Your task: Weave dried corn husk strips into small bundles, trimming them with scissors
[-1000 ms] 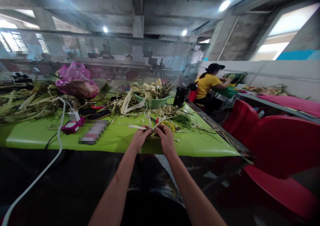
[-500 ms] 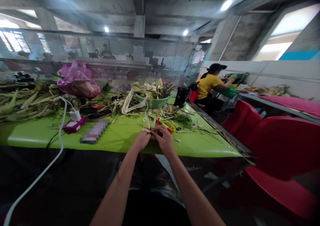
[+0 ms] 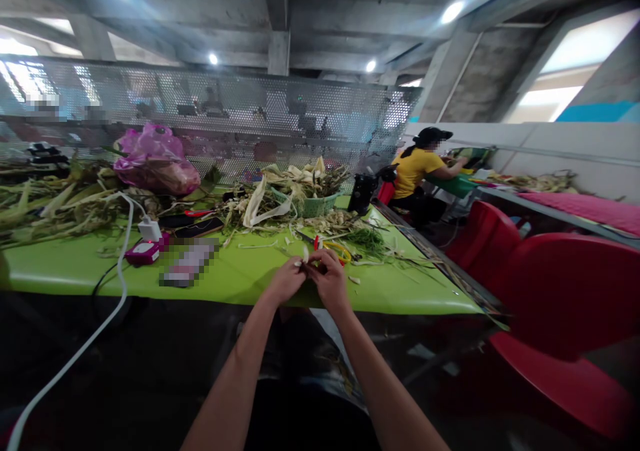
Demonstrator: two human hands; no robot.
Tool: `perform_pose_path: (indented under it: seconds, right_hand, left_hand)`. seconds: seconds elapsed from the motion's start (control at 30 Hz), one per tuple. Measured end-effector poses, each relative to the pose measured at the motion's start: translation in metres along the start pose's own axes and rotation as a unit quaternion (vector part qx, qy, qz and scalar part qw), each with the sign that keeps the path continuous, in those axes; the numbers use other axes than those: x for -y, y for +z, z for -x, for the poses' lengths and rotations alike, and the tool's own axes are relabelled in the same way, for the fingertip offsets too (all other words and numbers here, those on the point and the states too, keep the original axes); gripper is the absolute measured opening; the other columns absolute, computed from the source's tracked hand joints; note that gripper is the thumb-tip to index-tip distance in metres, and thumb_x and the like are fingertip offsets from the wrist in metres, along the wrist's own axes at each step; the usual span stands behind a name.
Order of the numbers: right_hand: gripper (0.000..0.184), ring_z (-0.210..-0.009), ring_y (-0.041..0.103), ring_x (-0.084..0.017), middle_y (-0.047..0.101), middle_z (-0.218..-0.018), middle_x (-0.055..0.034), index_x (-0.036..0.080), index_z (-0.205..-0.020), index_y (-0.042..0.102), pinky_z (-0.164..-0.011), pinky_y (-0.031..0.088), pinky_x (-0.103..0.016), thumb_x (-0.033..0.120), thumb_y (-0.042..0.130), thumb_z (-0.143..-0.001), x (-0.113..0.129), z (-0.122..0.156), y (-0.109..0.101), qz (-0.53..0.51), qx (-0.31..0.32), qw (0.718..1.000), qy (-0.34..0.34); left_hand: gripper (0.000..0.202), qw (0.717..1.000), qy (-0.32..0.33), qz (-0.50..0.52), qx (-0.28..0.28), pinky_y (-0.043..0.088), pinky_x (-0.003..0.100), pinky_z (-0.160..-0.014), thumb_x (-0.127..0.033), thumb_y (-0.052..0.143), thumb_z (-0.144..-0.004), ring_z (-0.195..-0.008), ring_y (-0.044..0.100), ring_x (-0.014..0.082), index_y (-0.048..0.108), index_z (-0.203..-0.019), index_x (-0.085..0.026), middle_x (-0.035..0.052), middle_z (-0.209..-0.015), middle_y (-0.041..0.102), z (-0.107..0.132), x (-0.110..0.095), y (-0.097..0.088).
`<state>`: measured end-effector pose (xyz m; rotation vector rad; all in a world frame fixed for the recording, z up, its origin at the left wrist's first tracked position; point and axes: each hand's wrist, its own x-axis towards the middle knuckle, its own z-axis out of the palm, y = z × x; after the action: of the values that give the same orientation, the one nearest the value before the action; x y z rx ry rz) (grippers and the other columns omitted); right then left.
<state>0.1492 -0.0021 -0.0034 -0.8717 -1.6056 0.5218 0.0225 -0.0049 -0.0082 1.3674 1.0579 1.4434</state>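
Note:
My left hand (image 3: 289, 282) is closed in a pinch on pale strips (image 3: 306, 254) that look like corn husk; their ends stick up between the hands. Right against it, my right hand (image 3: 329, 279) has its fingertips pressed on the base of the same strips. The point where the fingers meet is mostly hidden. Just beyond the right hand lies a tool with red and yellow handles (image 3: 339, 251), partly covered by that hand. A small pale scrap (image 3: 355, 280) rests beside it on the green table (image 3: 240, 274).
Behind my hands stands a green basket (image 3: 317, 206) heaped with dry husks. At left are a phone (image 3: 191, 262), a purple power block (image 3: 149, 248) with a white cable, and a pink plastic bag (image 3: 157, 161). Red chairs (image 3: 565, 284) and a seated co-worker (image 3: 413, 171) are at right.
The several pale strips that fanned up from my fingers now show as shorter ends close to the fingertips. My left hand has shifted very slightly right; both hands stay together.

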Motion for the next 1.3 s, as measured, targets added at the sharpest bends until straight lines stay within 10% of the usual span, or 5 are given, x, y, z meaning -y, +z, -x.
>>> perform_pose_path:
  seconds: [0.27, 0.87, 1.3]
  right_hand:
    - [0.016, -0.061, 0.050, -0.013, 0.054, -0.070, 0.0022, 0.019, -0.079, 0.053, -0.058, 0.042, -0.026, 0.032, 0.062, -0.075, -0.006, 0.001, 0.003, -0.087, -0.046, 0.990, 0.106]
    - [0.014, -0.063, 0.046, -0.011, 0.057, -0.083, -0.0007, 0.018, -0.080, 0.065, -0.059, 0.037, -0.025, 0.030, 0.065, -0.072, 0.003, 0.001, -0.003, -0.033, -0.040, 0.997, 0.064]
    - [0.025, -0.049, 0.042, -0.007, 0.058, -0.071, 0.0016, 0.020, -0.088, 0.063, -0.041, 0.034, -0.020, 0.041, 0.067, -0.075, 0.013, -0.011, -0.012, -0.187, 0.027, 0.976, 0.108]
  left_hand:
    - [0.027, 0.999, 0.021, -0.026, 0.013, 0.042, 0.022, -0.062, -0.019, 0.063, -0.070, -0.067, 0.054, 0.0114, 0.055, -0.095, -0.016, 0.0006, -0.078, 0.060, -0.002, 0.005, 0.005]
    - [0.011, 0.996, 0.051, -0.075, 0.010, 0.043, 0.026, -0.069, -0.018, 0.059, -0.072, -0.073, 0.057, 0.0144, 0.061, -0.083, -0.015, 0.0027, -0.079, 0.065, 0.001, -0.001, 0.005]
    - [0.016, 0.998, 0.045, -0.008, 0.038, 0.040, 0.024, -0.067, -0.027, 0.064, -0.072, -0.070, 0.052, 0.0125, 0.059, -0.081, -0.015, 0.0009, -0.076, 0.060, 0.001, 0.013, 0.004]
